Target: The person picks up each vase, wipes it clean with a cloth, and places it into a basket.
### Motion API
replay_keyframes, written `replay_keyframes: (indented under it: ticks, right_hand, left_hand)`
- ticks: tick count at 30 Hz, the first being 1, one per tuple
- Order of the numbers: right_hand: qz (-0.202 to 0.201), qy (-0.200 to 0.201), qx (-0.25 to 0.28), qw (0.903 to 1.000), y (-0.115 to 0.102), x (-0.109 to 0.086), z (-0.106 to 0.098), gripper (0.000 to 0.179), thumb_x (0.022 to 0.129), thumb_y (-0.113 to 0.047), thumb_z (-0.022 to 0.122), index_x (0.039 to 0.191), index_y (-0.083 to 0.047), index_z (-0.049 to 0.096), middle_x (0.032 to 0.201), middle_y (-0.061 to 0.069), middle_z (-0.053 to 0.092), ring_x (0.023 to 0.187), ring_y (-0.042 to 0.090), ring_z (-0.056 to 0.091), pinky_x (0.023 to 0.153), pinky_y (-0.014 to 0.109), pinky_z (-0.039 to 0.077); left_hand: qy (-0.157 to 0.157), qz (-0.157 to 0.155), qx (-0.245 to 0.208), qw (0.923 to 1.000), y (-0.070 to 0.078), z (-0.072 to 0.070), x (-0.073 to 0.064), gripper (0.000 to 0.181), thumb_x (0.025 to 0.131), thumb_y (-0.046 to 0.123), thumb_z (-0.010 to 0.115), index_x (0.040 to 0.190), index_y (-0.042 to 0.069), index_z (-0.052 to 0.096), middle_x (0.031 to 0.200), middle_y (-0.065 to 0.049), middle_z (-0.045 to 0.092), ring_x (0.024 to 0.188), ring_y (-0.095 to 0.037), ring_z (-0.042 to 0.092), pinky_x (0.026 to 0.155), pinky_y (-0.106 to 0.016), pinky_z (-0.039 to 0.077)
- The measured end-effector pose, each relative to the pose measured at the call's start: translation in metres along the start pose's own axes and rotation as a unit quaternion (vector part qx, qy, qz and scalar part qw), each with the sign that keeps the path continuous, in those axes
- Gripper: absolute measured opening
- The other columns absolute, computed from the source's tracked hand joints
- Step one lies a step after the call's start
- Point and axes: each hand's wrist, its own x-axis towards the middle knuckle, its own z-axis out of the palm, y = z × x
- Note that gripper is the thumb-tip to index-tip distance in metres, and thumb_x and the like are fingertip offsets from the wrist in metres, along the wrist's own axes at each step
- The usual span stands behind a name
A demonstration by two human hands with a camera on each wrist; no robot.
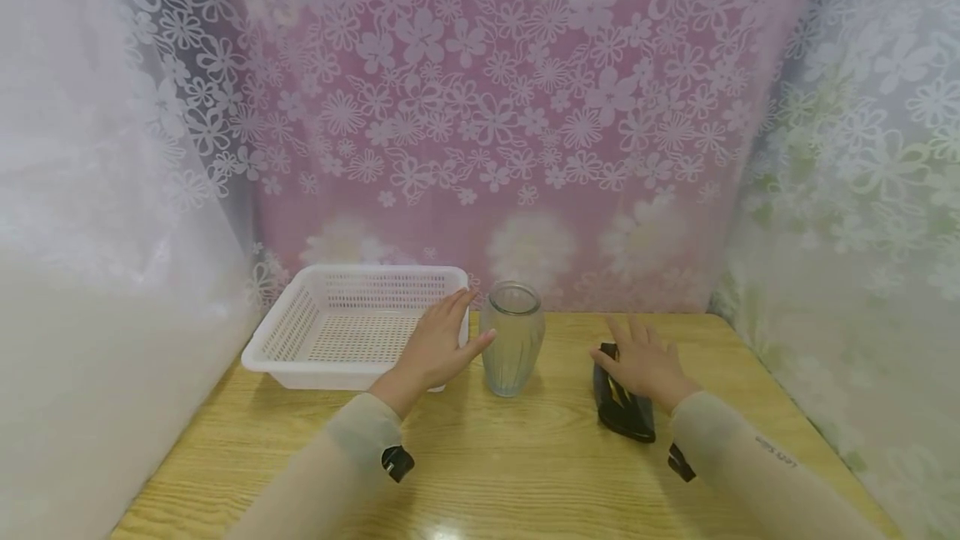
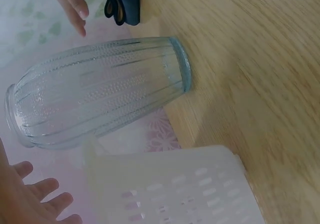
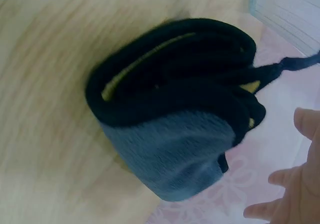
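Note:
A clear ribbed glass vase stands upright on the wooden table, to the right of a white plastic basket. My left hand is open between them, in front of the basket's right end, its fingers straight and thumb toward the vase; I cannot tell whether it touches either. My right hand hovers at a folded dark cloth item, fingers spread. In the right wrist view that cloth item is grey with black edging, yellowish slits and a thin strap, apart from the fingers.
The table is light wood. A pink flowered curtain hangs behind its back edge. Pale translucent sheets enclose the left side and the right side.

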Motion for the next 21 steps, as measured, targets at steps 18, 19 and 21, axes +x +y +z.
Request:
replay_keyframes:
  ticks: [18, 19, 21]
  right_hand:
    - [0.079, 0.008, 0.022, 0.9966, 0.003, 0.001, 0.027, 0.105, 0.094, -0.078, 0.025, 0.157, 0.004, 0.010, 0.155, 0.038, 0.012, 0.128, 0.067, 0.026, 0.091, 0.078, 0.033]
    - [0.081, 0.011, 0.021, 0.9965, 0.003, 0.001, 0.028, 0.105, 0.094, -0.078, 0.026, 0.157, 0.005, 0.010, 0.154, 0.039, 0.013, 0.127, 0.067, 0.027, 0.090, 0.077, 0.034]
    - [0.085, 0.016, 0.020, 0.9961, 0.003, 0.001, 0.032, 0.105, 0.094, -0.077, 0.026, 0.156, 0.006, 0.010, 0.153, 0.039, 0.014, 0.125, 0.067, 0.028, 0.089, 0.076, 0.036]
  left_hand:
    - [0.070, -0.051, -0.120, 0.9890, 0.024, 0.012, 0.012, 0.079, 0.099, 0.067, 0.041, 0.157, 0.014, 0.031, 0.159, -0.008, 0.036, 0.144, -0.032, 0.036, 0.114, -0.052, 0.033]
    - [0.069, -0.054, -0.127, 0.9881, 0.025, 0.013, 0.013, 0.080, 0.099, 0.067, 0.041, 0.157, 0.014, 0.031, 0.159, -0.009, 0.035, 0.144, -0.032, 0.036, 0.114, -0.053, 0.033]
    - [0.069, -0.060, -0.142, 0.9857, 0.027, 0.015, 0.014, 0.081, 0.098, 0.068, 0.040, 0.158, 0.015, 0.029, 0.160, -0.009, 0.034, 0.144, -0.033, 0.035, 0.113, -0.055, 0.034]
